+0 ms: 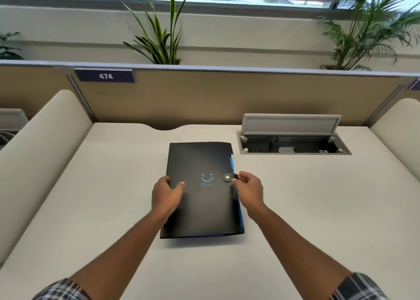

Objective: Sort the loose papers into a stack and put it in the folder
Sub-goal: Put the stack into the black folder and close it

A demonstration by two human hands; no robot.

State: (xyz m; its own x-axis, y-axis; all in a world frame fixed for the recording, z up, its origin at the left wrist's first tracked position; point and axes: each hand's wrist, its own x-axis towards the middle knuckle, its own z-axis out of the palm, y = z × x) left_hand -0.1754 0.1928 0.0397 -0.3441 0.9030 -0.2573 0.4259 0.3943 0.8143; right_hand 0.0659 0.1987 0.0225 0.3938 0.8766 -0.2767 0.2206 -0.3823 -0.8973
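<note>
A black folder (200,159) with a blue smiley print lies closed flat on the cream desk (91,209), in the middle. Blue inner tabs show along its right edge. My left hand (167,195) grips the folder's left edge, thumb on the cover. My right hand (248,189) is at the right edge, fingertips pinching the black snap strap (228,177) with its round metal button. No loose papers are visible anywhere on the desk.
An open cable hatch (293,145) with its grey lid raised sits in the desk at the back right. Beige partition wall (204,100) with a "474" label (105,76) closes the back. Rounded cream side dividers (41,145) flank the desk. Potted plants stand behind the partition.
</note>
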